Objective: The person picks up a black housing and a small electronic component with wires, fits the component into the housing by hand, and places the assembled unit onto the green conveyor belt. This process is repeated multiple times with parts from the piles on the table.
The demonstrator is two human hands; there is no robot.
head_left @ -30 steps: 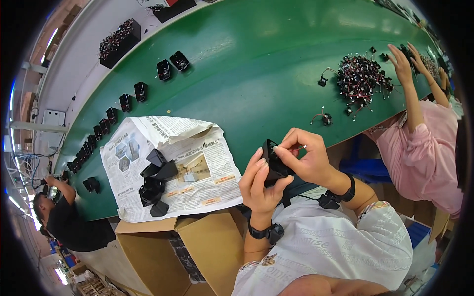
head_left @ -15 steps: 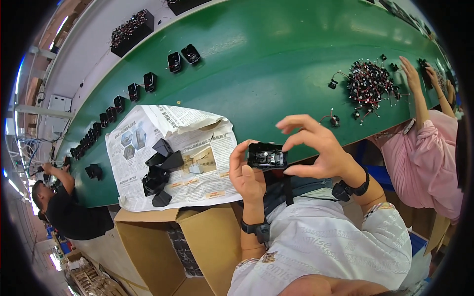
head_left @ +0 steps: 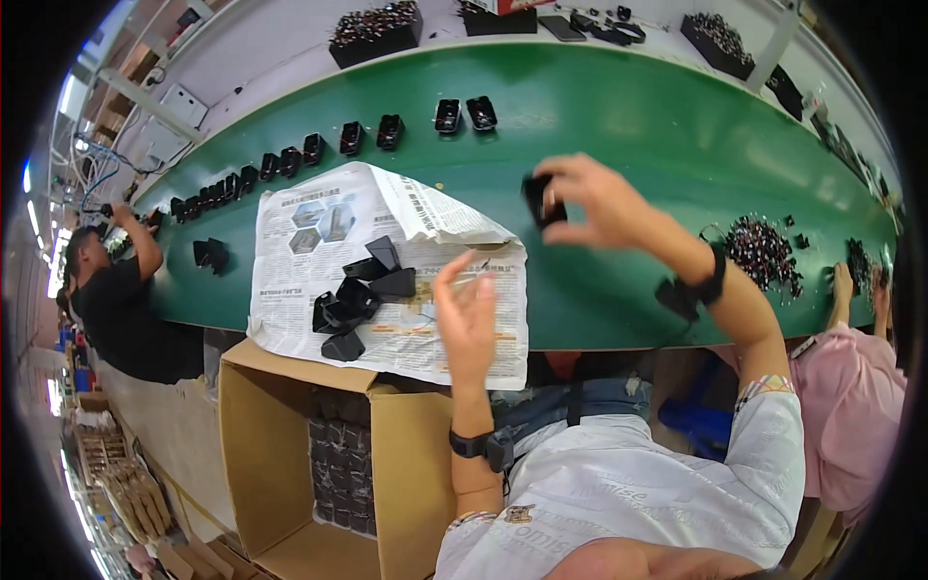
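Over the green table (head_left: 619, 106), my right hand (head_left: 601, 205) grips a small black plastic housing (head_left: 534, 201) between thumb and fingers, beyond the newspaper's right corner. My left hand (head_left: 468, 319) is above the right part of the newspaper (head_left: 280, 275), fingers stretched and apart, holding nothing. Several empty-looking black housings (head_left: 350, 302) lie heaped on the paper left of that hand. Farther off, a curved line of similar black housings (head_left: 352, 138) runs along the table, with two more housings (head_left: 448, 117) at its right end.
An open cardboard box (head_left: 416, 474) with packed dark pieces stands below the near edge. At right is a pile of small wired parts (head_left: 762, 253). Black bins of wired parts (head_left: 377, 37) line the back ledge. One co-worker sits left, another in pink (head_left: 855, 416) at right.
My right hand has carried the housing away from my left hand, forward over the table. The left hand has let go and opened. The whole view has shifted.
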